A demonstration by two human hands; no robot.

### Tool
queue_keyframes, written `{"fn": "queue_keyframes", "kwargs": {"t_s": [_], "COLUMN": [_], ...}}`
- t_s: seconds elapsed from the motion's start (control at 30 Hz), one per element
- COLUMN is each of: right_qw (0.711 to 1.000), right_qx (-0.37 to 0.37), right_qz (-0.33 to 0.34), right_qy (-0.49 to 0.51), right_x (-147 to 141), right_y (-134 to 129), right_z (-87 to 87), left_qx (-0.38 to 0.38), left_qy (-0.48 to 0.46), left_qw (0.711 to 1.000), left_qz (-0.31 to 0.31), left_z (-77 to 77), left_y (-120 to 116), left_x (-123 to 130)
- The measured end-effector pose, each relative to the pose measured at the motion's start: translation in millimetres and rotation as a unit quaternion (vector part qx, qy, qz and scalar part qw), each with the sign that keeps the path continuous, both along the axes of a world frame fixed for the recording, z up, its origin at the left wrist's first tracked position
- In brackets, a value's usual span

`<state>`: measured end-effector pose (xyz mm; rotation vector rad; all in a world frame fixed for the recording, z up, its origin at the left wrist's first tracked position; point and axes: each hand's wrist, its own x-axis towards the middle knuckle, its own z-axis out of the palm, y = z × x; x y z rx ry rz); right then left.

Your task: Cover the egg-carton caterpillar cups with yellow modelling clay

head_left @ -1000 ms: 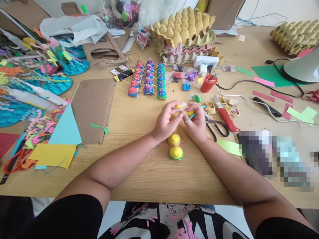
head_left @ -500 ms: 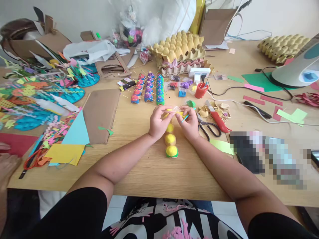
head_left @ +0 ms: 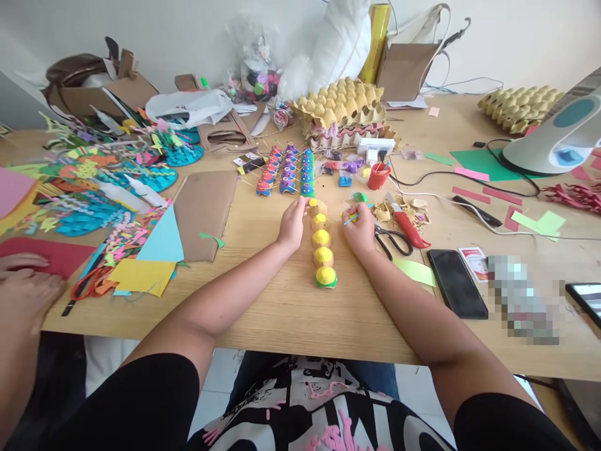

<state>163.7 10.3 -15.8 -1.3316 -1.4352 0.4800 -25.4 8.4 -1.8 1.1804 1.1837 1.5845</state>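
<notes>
An egg-carton strip (head_left: pixel 323 255) lies lengthwise in front of me, its bumps capped with yellow clay and green clay round the nearest bump. Beside its far end, my left hand (head_left: pixel 292 227) pinches a small lump of yellow clay (head_left: pixel 313 202) at the fingertips. On the other side of the strip, my right hand (head_left: pixel 359 228) is closed round a thin blue stick (head_left: pixel 350 219), with a bit of yellow showing by the fingers. Scissors (head_left: pixel 397 241) and a red-handled knife (head_left: pixel 411 229) lie just right of that hand.
Three painted carton strips (head_left: pixel 287 169) with sticks stand beyond my hands. Stacked egg trays (head_left: pixel 340 103), a red cup (head_left: pixel 378 176) and a power cable sit further back. A phone (head_left: pixel 457 283) lies right. Another person's hands (head_left: pixel 30 282) rest on red paper at left, near cardboard (head_left: pixel 209 213).
My hands were together over the strip's far end; they have parted to either side, baring the yellow bumps. The yellow clay lump is at my left fingertips; the stick stays in my right hand.
</notes>
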Motion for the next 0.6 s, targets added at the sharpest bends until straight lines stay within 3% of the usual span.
{"fn": "queue_keyframes", "kwargs": {"t_s": [0.07, 0.17, 0.4, 0.47, 0.6], "right_qw": [0.999, 0.996, 0.987, 0.988, 0.994], "right_qx": [-0.009, 0.044, 0.137, 0.13, 0.048], "right_qz": [-0.016, -0.029, 0.03, 0.063, 0.087], "right_qy": [-0.045, -0.077, -0.082, -0.055, 0.052], "right_x": [0.5, 1.1, -4.1, -9.1, -19.0], "right_y": [-0.4, -5.0, -18.1, -17.7, -10.9], "right_z": [-0.6, 1.3, 8.7, 13.6, 27.9], "left_qx": [-0.021, -0.015, 0.001, 0.004, 0.006], "left_qy": [-0.015, -0.023, -0.004, 0.002, 0.017], "left_qw": [1.0, 1.0, 1.0, 1.0, 0.997], "left_qz": [-0.014, -0.014, -0.007, -0.026, -0.069], "left_z": [-1.5, -4.3, -11.4, -13.0, -14.3], "left_y": [-2.1, -2.1, 5.9, 5.5, 4.2], "left_x": [-4.3, -7.8, -10.9, -11.9, -12.6]}}
